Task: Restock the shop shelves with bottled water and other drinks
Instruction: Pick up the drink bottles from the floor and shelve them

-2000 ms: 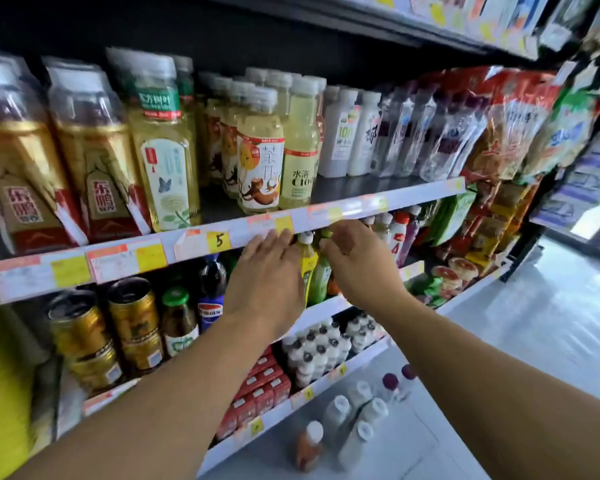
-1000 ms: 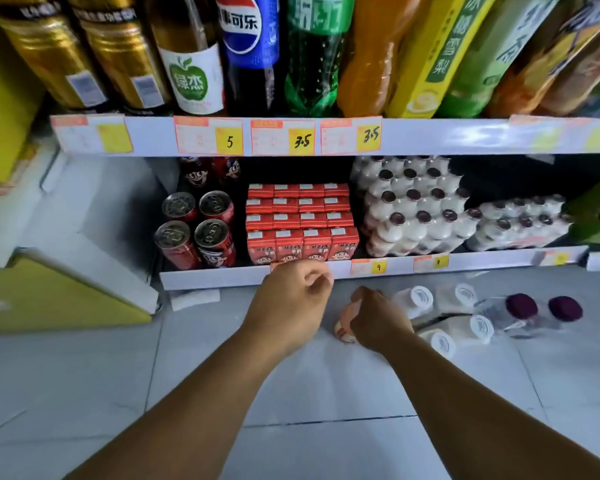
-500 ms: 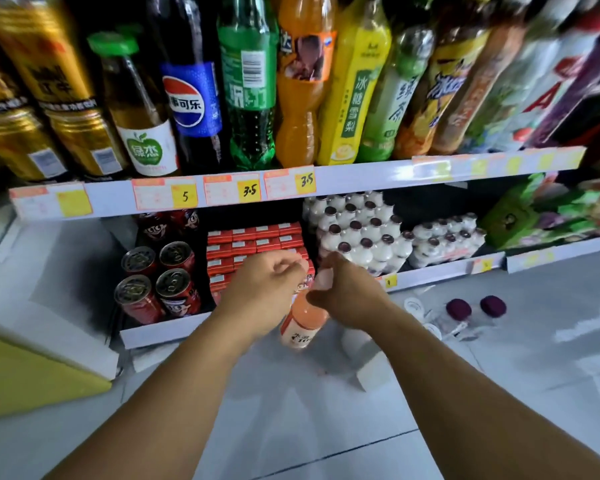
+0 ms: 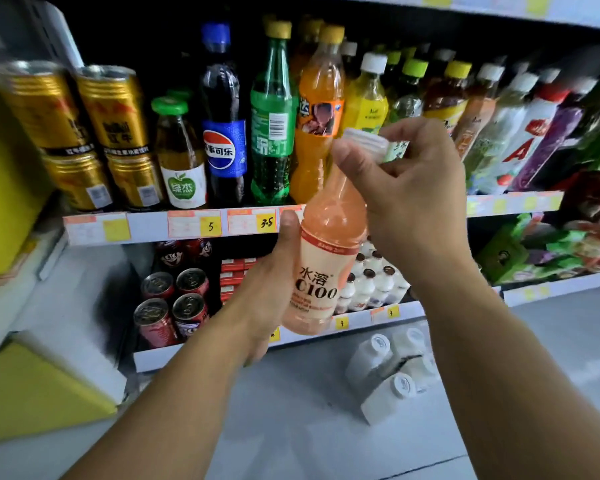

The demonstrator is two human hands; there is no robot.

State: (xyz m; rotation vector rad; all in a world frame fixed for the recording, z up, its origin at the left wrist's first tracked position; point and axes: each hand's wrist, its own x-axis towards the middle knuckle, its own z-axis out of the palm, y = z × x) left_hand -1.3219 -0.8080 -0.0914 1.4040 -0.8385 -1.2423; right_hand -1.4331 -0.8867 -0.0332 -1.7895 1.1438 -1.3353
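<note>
Right hand (image 4: 409,188) pinches the white cap of the pink C100 bottle (image 4: 323,265); left hand (image 4: 274,289) wraps its lower body, fingers hidden behind it. Bottle is tilted, held in front of the drinks shelf (image 4: 187,226). Floor bottles (image 4: 392,368) are blurred, right shelf items smeared.

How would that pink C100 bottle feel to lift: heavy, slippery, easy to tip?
The pink plastic C100 bottle looks full almost to its neck, so probably fairly heavy for its size. The left hand grips its labelled body and the right hand holds the white cap; the smooth sides may be slippery. Tall and narrow, it could tip if nudged.
</note>
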